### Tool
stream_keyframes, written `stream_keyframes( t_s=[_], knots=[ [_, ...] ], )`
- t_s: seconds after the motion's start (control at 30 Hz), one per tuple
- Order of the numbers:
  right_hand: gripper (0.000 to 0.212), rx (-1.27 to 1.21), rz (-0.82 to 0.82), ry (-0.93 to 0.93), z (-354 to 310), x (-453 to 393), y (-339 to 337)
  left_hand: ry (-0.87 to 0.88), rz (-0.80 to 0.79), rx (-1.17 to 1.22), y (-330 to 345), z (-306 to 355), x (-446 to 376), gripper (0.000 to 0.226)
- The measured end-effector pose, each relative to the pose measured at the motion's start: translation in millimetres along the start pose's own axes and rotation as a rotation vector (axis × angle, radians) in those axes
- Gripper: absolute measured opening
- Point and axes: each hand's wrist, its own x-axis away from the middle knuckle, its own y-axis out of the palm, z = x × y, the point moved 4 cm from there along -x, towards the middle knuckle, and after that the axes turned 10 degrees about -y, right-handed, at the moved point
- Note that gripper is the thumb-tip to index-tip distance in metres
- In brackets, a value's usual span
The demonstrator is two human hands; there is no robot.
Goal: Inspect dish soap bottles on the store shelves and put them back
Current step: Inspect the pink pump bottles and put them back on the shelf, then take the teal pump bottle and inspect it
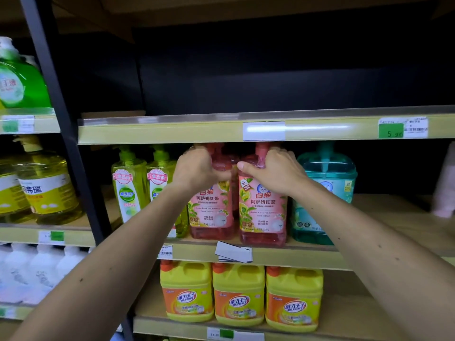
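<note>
On the middle shelf [307,257], under the price rail, my left hand [197,168] curls round the neck of one pink dish soap bottle [211,210] and my right hand [275,171] grips the shoulder of its twin [263,207], both bottles standing upright near the front edge. I'd keep them vertical and draw them straight forward, since the pump tops sit close beneath the shelf above. Each is translucent pink with a floral tea label; green bottles [128,185] stand just left, a teal one [327,193] right
</note>
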Motion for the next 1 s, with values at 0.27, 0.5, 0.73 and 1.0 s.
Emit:
stream_keyframes(
  t_s=[0.27, 0.5, 0.73, 1.0],
  knots=[
    [0.084, 0.106, 0.033, 0.030, -4, 1, 3, 0.029, -0.008, 0.076, -1, 0, 7, 0.076],
    [0.090, 0.150, 0.040, 0.037, -5, 7, -1, 0.091, 0.070, 0.113, 4, -2, 23, 0.101],
    [0.095, 0.160, 0.046, 0.081, -5, 11, 2, 0.200, 0.173, -0.059, 5, -2, 29, 0.103],
    [0.068, -0.088, 0.157, -0.098, 25, 63, -22, 0.218, 0.157, 0.021, 10, -6, 26, 0.092]
  ],
)
